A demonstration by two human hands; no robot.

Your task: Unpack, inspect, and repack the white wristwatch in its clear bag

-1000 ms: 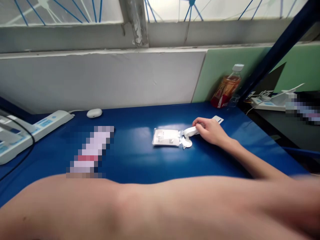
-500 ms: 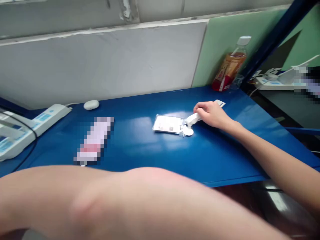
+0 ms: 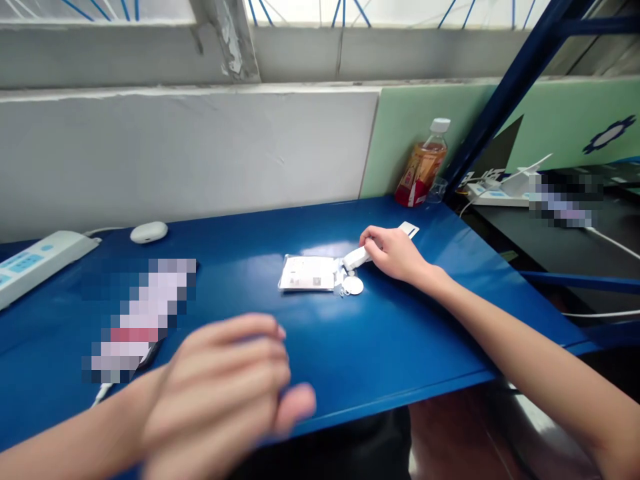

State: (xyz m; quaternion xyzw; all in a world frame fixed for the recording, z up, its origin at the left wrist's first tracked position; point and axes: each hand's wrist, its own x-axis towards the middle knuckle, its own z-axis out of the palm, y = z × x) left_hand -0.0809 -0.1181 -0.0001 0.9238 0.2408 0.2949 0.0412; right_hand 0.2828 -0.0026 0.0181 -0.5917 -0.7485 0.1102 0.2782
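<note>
My right hand [image 3: 397,255] is closed around a white object [image 3: 356,258] above the blue table [image 3: 400,347]. A flat white piece with a dark slot [image 3: 409,230] shows just behind that hand. Left of it, a clear pouch with a white printed card [image 3: 307,273] lies flat, and a small white disc [image 3: 353,286] sits at its right end. My left hand [image 3: 225,393] hangs blurred over the table's front edge, fingers bent and thumb to the right; whether it holds anything is too smeared to tell.
A pixelated phone [image 3: 145,320] with a white cable lies at the left. Behind it are a white oval case [image 3: 149,232] and a power strip [image 3: 45,263]. A drink bottle [image 3: 423,167] stands at the back right by a blue frame post [image 3: 505,100].
The forearm that crossed the foreground has gone, and my left hand now shows at the lower left. The camera view has shifted, showing more of the window above. My right hand keeps its grip.
</note>
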